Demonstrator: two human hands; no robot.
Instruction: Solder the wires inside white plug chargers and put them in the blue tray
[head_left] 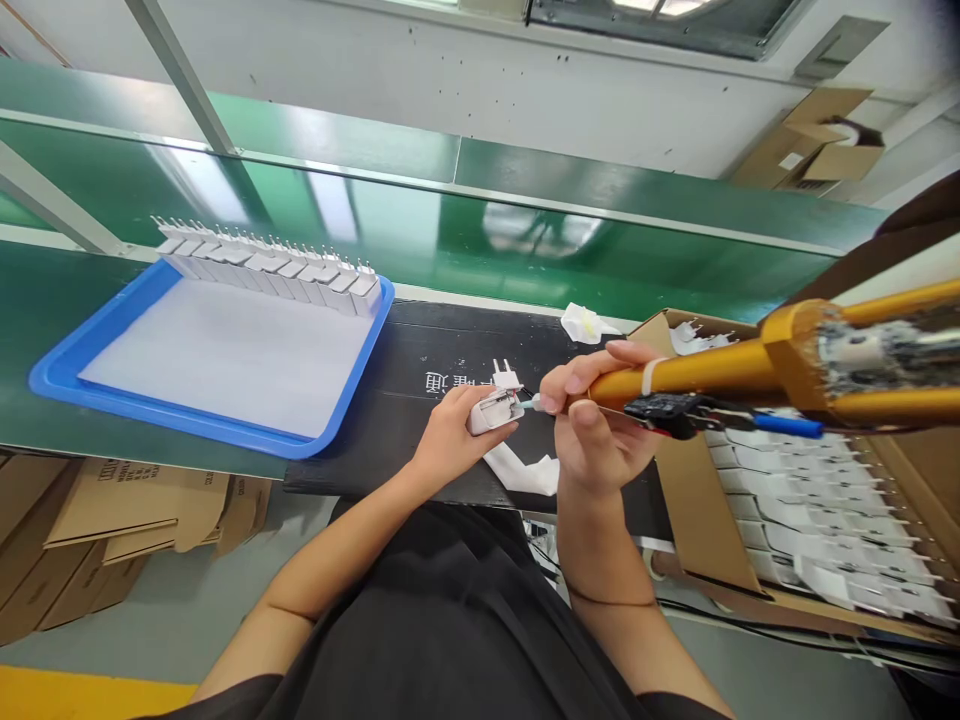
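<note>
My left hand (450, 435) is closed around a small white plug adapter (495, 405), its two prongs pointing up and its open side facing right. My right hand (596, 415) grips a long yellow-handled tool (720, 365), with fingers wrapped round the handle near its tip. The tool's tip touches the open side of the adapter. Both hands hover over a black mat (420, 400) in front of me. A white cloth or paper piece (525, 470) lies under the hands.
A blue tray (112, 350) with a white liner and a row of several white adapters (262, 265) sits left on the green conveyor (525, 240). A cardboard box (697, 510) of several white adapters (810, 510) stands right. Crumpled white tissue (585, 322) lies behind. Flattened cardboard (112, 520) lies below left.
</note>
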